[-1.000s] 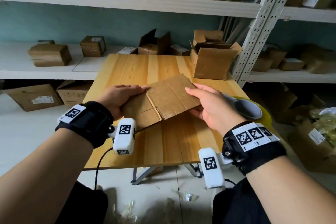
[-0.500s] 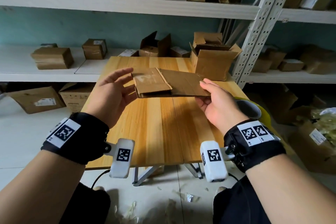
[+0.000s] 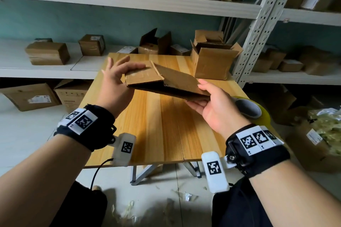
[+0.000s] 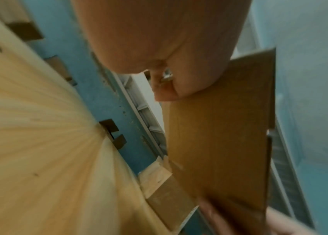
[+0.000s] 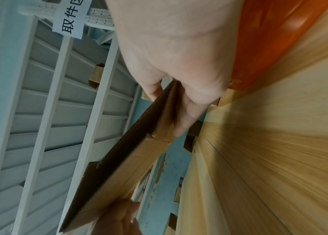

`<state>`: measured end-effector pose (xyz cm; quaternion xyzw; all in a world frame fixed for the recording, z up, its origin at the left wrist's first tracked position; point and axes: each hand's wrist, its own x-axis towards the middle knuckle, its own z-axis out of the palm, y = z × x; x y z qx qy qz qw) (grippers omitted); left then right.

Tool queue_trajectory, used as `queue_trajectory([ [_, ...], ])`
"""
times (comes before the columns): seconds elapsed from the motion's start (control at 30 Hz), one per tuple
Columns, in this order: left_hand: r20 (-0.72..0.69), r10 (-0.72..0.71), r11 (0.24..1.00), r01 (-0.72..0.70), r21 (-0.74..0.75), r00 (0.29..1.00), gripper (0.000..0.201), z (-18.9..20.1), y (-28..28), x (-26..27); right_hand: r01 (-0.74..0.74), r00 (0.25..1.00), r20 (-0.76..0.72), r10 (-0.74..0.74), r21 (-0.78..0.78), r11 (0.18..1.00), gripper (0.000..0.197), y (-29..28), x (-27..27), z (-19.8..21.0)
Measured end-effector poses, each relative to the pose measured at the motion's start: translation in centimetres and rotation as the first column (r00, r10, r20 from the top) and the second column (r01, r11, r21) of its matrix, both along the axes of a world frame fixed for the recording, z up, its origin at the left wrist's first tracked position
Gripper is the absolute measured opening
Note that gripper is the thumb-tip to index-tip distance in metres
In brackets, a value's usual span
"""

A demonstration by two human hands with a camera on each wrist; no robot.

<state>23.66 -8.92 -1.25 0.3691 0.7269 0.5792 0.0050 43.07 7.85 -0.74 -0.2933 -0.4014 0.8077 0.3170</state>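
A flattened brown cardboard box (image 3: 166, 81) hangs in the air above the wooden table (image 3: 166, 131), tilted down to the right. My left hand (image 3: 118, 77) holds its left end, thumb on the top flap, the other fingers spread upward. My right hand (image 3: 212, 103) pinches its right corner, thumb on top and fingers beneath. In the left wrist view the cardboard (image 4: 219, 135) runs from my left hand down the frame. The right wrist view shows the cardboard (image 5: 130, 152) edge-on, its layers slightly parted, pinched by my right hand (image 5: 179, 98).
An open cardboard box (image 3: 212, 59) stands at the table's far right corner. A yellow tape roll (image 3: 258, 114) lies at the right edge behind my right hand. White shelves (image 3: 46, 68) with several boxes surround the table; a perforated upright (image 3: 258, 29) rises at the right.
The cardboard has been lifted off the table and turned; its right end now dips lower. My left hand shifted from lying flat on it to holding its left end with fingers spread.
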Motion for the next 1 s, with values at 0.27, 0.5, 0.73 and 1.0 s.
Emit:
queue_trajectory([
  [0.27,-0.152,0.041,0.998,-0.034,0.051,0.988,0.047,0.5,-0.3,0.2,-0.022,0.995,-0.094,0.028,0.062,0.998,0.037,-0.6,-0.1,0.5],
  [0.5,0.122,0.062,0.997,-0.056,-0.05,0.991,0.022,0.7,-0.5,0.6,-0.019,0.995,-0.093,0.035,0.159,0.987,0.042,-0.5,-0.1,0.7],
  [0.73,0.028,0.037,0.993,-0.034,-0.115,0.999,0.031,1.4,-1.2,2.0,-0.08,0.969,0.231,-0.09,0.633,0.77,0.07,-1.0,-0.2,-0.4],
  [1.0,-0.172,-0.066,0.992,0.047,-0.114,0.983,0.063,2.5,-2.3,3.7,-0.148,0.953,0.29,-0.091,0.706,0.692,0.081,-1.5,-0.6,-1.0],
])
